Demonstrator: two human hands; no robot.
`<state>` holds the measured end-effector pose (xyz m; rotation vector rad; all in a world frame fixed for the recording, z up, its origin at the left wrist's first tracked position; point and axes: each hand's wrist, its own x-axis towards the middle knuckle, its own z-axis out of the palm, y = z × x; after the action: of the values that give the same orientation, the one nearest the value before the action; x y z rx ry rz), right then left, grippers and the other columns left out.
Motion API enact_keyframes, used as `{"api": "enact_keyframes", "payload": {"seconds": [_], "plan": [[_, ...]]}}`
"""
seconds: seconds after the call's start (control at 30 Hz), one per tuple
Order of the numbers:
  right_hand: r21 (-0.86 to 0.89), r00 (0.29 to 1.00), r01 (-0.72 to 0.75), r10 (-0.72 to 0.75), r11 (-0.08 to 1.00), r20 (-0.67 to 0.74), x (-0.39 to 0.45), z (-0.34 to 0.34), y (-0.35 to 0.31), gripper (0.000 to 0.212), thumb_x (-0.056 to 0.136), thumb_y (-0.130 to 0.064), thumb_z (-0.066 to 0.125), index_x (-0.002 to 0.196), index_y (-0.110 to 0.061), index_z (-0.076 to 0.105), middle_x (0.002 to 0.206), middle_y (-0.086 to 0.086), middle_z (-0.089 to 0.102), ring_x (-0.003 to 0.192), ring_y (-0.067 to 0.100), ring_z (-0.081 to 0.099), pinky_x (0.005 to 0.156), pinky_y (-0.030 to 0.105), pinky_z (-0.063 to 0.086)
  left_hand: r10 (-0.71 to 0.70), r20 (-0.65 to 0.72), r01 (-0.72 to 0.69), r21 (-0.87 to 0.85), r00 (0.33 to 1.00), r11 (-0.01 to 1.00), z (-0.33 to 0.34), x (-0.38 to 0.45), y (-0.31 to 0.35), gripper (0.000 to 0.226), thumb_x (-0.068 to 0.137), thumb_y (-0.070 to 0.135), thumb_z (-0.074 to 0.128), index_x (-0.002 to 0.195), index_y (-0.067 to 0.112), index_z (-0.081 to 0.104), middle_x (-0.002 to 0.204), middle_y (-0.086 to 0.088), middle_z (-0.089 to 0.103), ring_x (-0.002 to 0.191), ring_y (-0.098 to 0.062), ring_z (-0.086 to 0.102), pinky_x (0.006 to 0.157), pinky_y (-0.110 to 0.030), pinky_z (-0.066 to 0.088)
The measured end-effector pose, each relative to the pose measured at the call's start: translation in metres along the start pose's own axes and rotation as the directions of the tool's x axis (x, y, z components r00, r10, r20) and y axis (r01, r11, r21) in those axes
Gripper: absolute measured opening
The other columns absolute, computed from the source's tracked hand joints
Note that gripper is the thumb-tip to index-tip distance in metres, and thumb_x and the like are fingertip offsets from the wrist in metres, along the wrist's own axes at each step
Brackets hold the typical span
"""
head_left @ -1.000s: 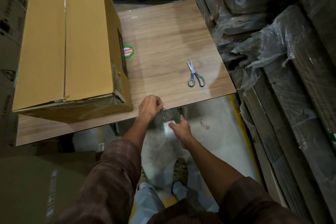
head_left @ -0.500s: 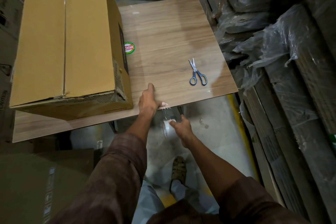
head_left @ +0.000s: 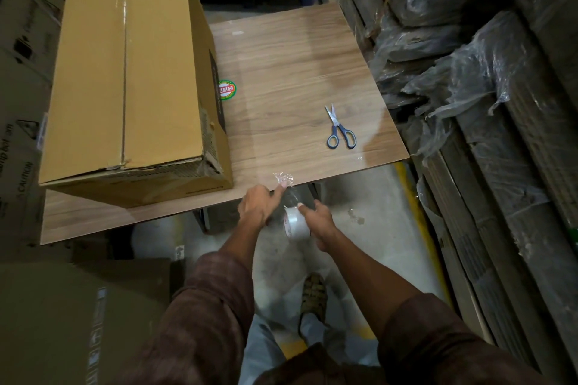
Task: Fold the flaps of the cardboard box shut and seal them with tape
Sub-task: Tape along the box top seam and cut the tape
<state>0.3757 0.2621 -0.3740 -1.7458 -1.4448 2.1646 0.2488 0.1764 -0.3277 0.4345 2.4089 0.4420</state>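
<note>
Cardboard box [head_left: 125, 78] sat closed on wooden board [head_left: 297, 72], left side. Right hand [head_left: 316, 222] gripped tape roll [head_left: 294, 223] below board's near edge; left hand [head_left: 259, 205] pinched crumpled tape end [head_left: 283, 178]. Scissors [head_left: 339, 130] lay well right of box.

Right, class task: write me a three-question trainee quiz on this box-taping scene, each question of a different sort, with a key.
1. True or false: the scissors lie on the wooden board.
2. Which hand holds the tape roll? A left hand B right hand
3. Fill in: the crumpled tape end sits at the board's near ____.

Key: 1 true; 2 B; 3 edge.
</note>
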Motion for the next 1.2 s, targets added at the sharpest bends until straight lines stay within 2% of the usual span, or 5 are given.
{"api": "enact_keyframes", "payload": {"seconds": [0.27,0.4,0.57,0.8,1.2], "plan": [[0.124,0.977,-0.211,0.205,0.97,0.059,0.005,0.005,-0.002,0.048,0.107,-0.038,0.033,0.128,0.001,0.051,0.125,0.033,0.061,0.112,0.048,0.063,0.094,0.059,0.053,-0.123,0.457,0.398,-0.574,0.881,0.716,0.028,-0.025,-0.001,0.058,0.086,0.025,0.08,0.131,0.011,0.047,0.101,-0.004,0.063,0.078,-0.015,0.064,0.063,-0.035,0.058],[-0.298,0.868,0.073,-0.207,0.952,-0.451,-0.002,-0.009,-0.015,0.041,0.1,-0.022,0.052,0.138,-0.008,0.051,0.132,0.019,0.055,0.12,0.038,0.056,0.103,0.048,0.047,-0.169,0.441,0.421,-0.569,0.881,0.706,0.03,-0.018,0.0,0.047,0.086,0.017,0.079,0.121,0.019,0.048,0.107,-0.009,0.064,0.066,-0.015,0.06,0.056,-0.032,0.055],[-0.492,0.665,0.422,-0.629,0.762,-0.404,0.01,-0.031,-0.073,0.036,0.095,-0.013,0.056,0.131,-0.007,0.055,0.124,0.012,0.056,0.115,0.028,0.054,0.101,0.042,0.044,-0.122,0.464,0.403,-0.576,0.877,0.711,0.029,-0.01,-0.006,0.043,0.088,0.019,0.076,0.123,0.028,0.054,0.085,-0.005,0.066,0.047,-0.011,0.056,0.053,-0.032,0.056],[-0.622,0.728,0.303,-0.597,0.722,-0.337,0.05,-0.046,-0.138,0.03,0.098,-0.02,0.056,0.125,-0.009,0.06,0.122,0.012,0.057,0.114,0.029,0.056,0.1,0.039,0.043,-0.139,0.443,0.422,-0.641,0.886,0.641,0.031,-0.024,-0.006,0.016,0.085,0.027,0.079,0.081,0.014,0.071,0.047,0.006,0.052,0.036,-0.006,0.046,0.048,-0.018,0.043],[-0.863,0.857,-0.029,-0.432,0.505,-0.281,0.037,-0.05,-0.169,0.048,0.078,-0.04,0.082,0.112,-0.011,0.066,0.117,0.011,0.065,0.109,0.033,0.066,0.081,0.037,0.054,-0.159,0.532,0.492,-0.575,0.832,0.654,0.026,-0.027,-0.011,0.027,0.088,0.031,0.077,0.1,0.008,0.07,0.07,-0.006,0.068,0.05,-0.013,0.064,0.05,-0.027,0.057]]}}
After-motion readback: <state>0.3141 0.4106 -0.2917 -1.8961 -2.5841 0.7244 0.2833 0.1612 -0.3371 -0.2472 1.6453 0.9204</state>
